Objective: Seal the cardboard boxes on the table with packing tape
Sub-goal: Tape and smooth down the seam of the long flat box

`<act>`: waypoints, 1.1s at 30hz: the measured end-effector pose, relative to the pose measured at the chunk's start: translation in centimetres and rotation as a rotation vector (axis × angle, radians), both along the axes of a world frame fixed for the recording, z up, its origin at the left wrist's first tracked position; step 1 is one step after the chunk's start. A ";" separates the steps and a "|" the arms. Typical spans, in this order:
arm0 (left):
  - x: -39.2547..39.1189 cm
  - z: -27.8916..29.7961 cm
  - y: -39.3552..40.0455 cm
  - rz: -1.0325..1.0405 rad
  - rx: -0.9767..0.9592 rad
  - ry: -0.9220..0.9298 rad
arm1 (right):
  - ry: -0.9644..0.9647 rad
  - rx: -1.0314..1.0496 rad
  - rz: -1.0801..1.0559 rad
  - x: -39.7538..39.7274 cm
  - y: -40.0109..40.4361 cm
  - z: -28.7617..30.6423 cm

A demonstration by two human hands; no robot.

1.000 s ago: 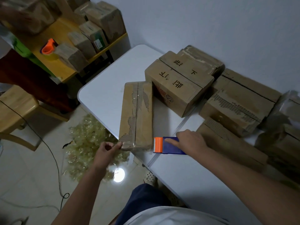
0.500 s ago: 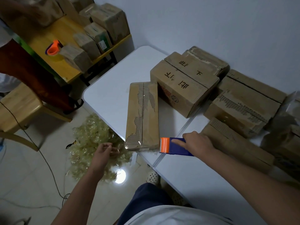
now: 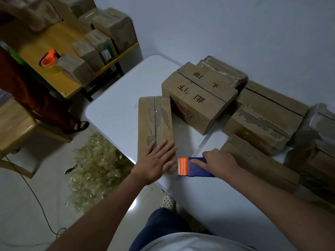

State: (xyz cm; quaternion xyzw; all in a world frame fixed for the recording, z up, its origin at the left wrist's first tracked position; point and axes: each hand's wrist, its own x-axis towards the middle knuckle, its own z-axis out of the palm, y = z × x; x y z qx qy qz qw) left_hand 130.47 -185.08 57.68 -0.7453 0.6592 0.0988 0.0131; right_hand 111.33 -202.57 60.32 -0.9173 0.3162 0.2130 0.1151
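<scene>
The left hand (image 3: pixel 157 162) has come onto the flat box (image 3: pixel 154 122) on the white table (image 3: pixel 116 109).

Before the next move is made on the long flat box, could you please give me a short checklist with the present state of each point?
1. Left hand steadies the long flat box: ok, fingers lie flat on its near end.
2. Right hand holds the tape dispenser: ok, fingers curl over the blue body.
3. Dispenser's orange end at the box's near end: ok, right beside it.
4. Tape stuck to the box: cannot tell.
5. Flaps closed along the centre seam: ok, they meet.
6. Box fully on the white table: not ok, its near end reaches the edge.
</scene>
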 end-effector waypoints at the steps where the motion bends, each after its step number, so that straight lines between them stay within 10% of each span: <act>1: 0.3 -0.5 0.0 -0.022 0.010 -0.045 | 0.000 0.010 0.002 -0.3 -0.2 0.1; 33: 0.8 -1.4 -0.2 -0.063 -0.107 -0.087 | -0.054 0.008 0.048 -4.2 -4.1 1.2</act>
